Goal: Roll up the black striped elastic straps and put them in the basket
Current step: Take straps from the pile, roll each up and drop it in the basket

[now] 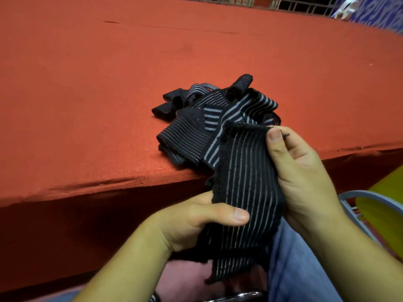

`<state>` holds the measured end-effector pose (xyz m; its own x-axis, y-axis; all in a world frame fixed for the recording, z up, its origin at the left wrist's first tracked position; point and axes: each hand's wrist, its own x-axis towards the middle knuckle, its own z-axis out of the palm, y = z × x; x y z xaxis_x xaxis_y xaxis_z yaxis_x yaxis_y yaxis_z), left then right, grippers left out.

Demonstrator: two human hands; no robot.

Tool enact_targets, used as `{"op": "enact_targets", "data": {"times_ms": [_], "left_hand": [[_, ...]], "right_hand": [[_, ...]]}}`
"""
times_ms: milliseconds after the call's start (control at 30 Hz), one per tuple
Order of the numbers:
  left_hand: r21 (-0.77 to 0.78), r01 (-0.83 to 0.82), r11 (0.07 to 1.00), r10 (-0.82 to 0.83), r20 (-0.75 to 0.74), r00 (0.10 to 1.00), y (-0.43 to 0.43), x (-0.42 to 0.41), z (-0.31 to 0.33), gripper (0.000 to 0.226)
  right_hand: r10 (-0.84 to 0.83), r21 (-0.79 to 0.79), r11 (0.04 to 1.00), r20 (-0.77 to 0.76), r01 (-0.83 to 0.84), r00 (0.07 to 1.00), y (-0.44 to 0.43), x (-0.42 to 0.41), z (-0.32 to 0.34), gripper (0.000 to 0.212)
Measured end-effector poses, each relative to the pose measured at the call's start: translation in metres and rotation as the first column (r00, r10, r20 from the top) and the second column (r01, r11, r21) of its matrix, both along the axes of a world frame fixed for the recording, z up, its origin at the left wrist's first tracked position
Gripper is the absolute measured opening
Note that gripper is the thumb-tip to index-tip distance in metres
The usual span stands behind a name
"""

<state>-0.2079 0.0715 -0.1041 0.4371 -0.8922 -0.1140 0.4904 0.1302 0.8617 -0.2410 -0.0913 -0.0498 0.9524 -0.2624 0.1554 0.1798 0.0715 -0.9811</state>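
A tangled heap of black striped elastic straps lies near the front edge of the red-covered table. One strap stretches from the heap down past the table edge, unrolled and flat. My right hand pinches its upper end with the thumb on top. My left hand grips the strap lower down, thumb across its striped face. The strap's loose end hangs below my left hand. No basket is visible.
A grey curved rim with yellow material sits at the right, below the table. A metal grille runs along the table's far side. My jeans-clad leg is under the hands.
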Motion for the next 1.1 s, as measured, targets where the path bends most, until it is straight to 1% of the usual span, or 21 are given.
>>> {"op": "enact_targets", "data": {"times_ms": [133, 233, 333, 433, 500, 567, 633, 667, 700, 733, 767, 833, 900, 967, 1033, 1100], "left_hand": [[-0.054, 0.035, 0.998, -0.037, -0.042, 0.998, 0.003, -0.001, -0.001, 0.058], [-0.086, 0.081, 0.993, -0.084, -0.025, 0.996, 0.003, -0.002, -0.001, 0.062], [-0.031, 0.053, 0.998, -0.054, -0.019, 0.998, -0.001, -0.003, -0.001, 0.059], [0.051, 0.041, 0.998, -0.047, 0.116, 0.992, -0.002, 0.0, -0.005, 0.043], [0.124, 0.026, 0.992, -0.049, 0.186, 0.981, -0.002, 0.002, -0.007, 0.034], [0.148, 0.029, 0.989, -0.063, 0.231, 0.971, 0.0, 0.006, -0.008, 0.036], [0.116, -0.026, 0.993, -0.011, 0.302, 0.953, 0.004, 0.013, -0.008, 0.051], [0.093, -0.113, 0.989, 0.072, 0.361, 0.93, 0.006, 0.017, -0.007, 0.061], [0.068, -0.224, 0.972, 0.174, 0.434, 0.884, 0.006, 0.019, -0.006, 0.065], [0.032, -0.337, 0.941, 0.277, 0.502, 0.819, 0.006, 0.023, -0.004, 0.064], [-0.017, -0.431, 0.902, 0.368, 0.554, 0.747, 0.006, 0.025, -0.002, 0.059], [-0.099, -0.543, 0.834, 0.484, 0.605, 0.632, 0.004, 0.026, 0.0, 0.043], [-0.121, -0.6, 0.791, 0.527, 0.632, 0.568, 0.002, 0.026, -0.003, 0.028], [-0.119, -0.638, 0.761, 0.536, 0.67, 0.514, 0.0, 0.026, -0.006, 0.018], [-0.105, -0.66, 0.743, 0.524, 0.706, 0.477, -0.001, 0.026, -0.007, 0.014], [-0.1, -0.669, 0.736, 0.523, 0.712, 0.468, -0.001, 0.027, -0.008, 0.014]], "right_hand": [[-0.017, -0.037, 0.999, 0.028, 0.018, 0.999, -0.001, 0.0, 0.002, 0.02], [-0.014, -0.042, 0.999, 0.051, 0.016, 0.999, -0.003, 0.003, 0.002, 0.02], [0.01, -0.005, 1.0, 0.001, -0.01, 1.0, -0.003, 0.003, 0.002, 0.025], [0.056, 0.058, 0.997, -0.03, -0.054, 0.998, -0.002, 0.003, 0.001, 0.023], [0.054, 0.065, 0.997, -0.024, -0.052, 0.998, -0.003, 0.004, 0.0, 0.023], [0.036, 0.042, 0.998, 0.016, -0.037, 0.999, -0.004, 0.006, -0.002, 0.021], [0.01, 0.009, 1.0, 0.059, -0.011, 0.998, -0.006, 0.009, -0.006, 0.022], [-0.006, -0.014, 1.0, 0.065, 0.007, 0.998, -0.007, 0.009, -0.008, 0.023], [-0.02, -0.04, 0.999, 0.064, 0.023, 0.998, -0.007, 0.009, -0.011, 0.025], [-0.031, -0.065, 0.997, 0.061, 0.035, 0.998, -0.008, 0.009, -0.015, 0.026], [-0.038, -0.086, 0.995, 0.053, 0.042, 0.998, -0.008, 0.009, -0.018, 0.027], [-0.049, -0.112, 0.992, 0.03, 0.053, 0.998, -0.008, 0.007, -0.024, 0.031], [-0.062, -0.139, 0.988, 0.001, 0.061, 0.998, -0.008, 0.005, -0.028, 0.033], [-0.083, -0.184, 0.98, -0.015, 0.078, 0.996, -0.008, 0.003, -0.032, 0.034], [-0.09, -0.196, 0.977, -0.035, 0.082, 0.995, -0.008, 0.002, -0.037, 0.034], [-0.064, -0.145, 0.988, -0.08, 0.052, 0.995, -0.008, 0.0, -0.039, 0.033]]}}
